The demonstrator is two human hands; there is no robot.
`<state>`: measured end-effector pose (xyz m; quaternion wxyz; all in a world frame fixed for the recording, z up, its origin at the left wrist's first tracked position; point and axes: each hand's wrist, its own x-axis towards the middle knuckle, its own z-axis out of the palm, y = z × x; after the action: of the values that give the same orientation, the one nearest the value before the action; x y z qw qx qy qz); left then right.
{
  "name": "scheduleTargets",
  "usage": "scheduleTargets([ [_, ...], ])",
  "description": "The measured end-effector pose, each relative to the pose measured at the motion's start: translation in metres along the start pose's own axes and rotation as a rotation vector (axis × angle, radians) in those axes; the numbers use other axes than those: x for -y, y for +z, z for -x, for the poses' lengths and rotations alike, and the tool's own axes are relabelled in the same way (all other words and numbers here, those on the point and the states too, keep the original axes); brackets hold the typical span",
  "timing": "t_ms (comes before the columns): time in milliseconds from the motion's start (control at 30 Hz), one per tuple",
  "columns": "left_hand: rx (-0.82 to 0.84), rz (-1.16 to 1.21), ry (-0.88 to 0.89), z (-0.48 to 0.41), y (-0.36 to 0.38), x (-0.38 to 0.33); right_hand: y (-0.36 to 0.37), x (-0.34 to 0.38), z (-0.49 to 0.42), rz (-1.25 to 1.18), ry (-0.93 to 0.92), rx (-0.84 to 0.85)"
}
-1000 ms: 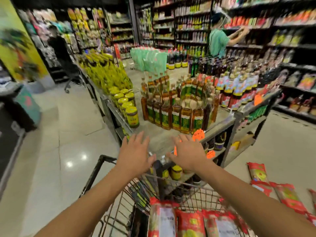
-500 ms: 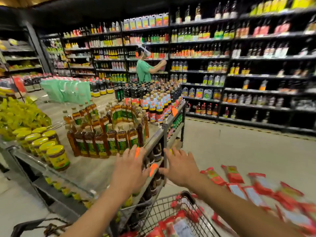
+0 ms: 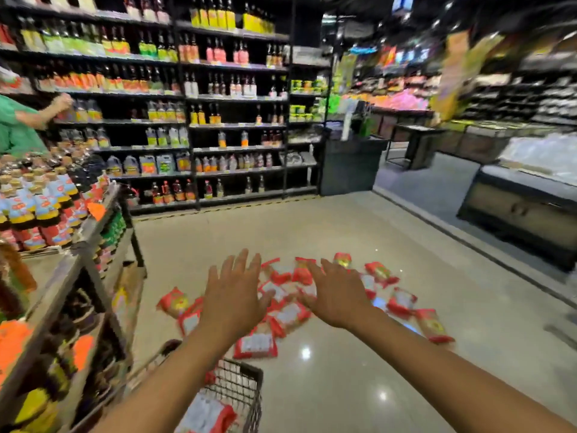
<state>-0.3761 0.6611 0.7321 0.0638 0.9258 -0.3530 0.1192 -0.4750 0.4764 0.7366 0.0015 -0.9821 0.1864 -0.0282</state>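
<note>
Several red packets (image 3: 402, 303) lie scattered on the shiny shop floor ahead of me. My left hand (image 3: 234, 295) and my right hand (image 3: 338, 296) are stretched out side by side above them, fingers straight and spread, holding nothing. A wire shopping cart (image 3: 242, 389) stands below my left arm, with more red packets (image 3: 207, 415) inside it. My hands hide part of the pile.
A display stand (image 3: 78, 264) full of bottles stands close on the left. Tall dark shelves of bottles (image 3: 218, 120) line the far wall. A person in a green top (image 3: 15, 129) reaches to a shelf at far left. A low chest case (image 3: 524, 207) sits at right.
My view has swung right, away from the bottle stand and onto the packets on the floor. Both hands stay outstretched and open, now over the pile.
</note>
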Motion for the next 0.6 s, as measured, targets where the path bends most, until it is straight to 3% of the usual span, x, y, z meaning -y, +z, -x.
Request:
scheduleTargets([
  [267,0.056,0.079,0.268,-0.025,0.014,-0.112,-0.004,-0.111,0.077,-0.010,0.320,0.055],
  [600,0.060,0.089,0.496,-0.063,0.051,-0.241,0.009,-0.220,0.127,-0.068,0.556,0.076],
])
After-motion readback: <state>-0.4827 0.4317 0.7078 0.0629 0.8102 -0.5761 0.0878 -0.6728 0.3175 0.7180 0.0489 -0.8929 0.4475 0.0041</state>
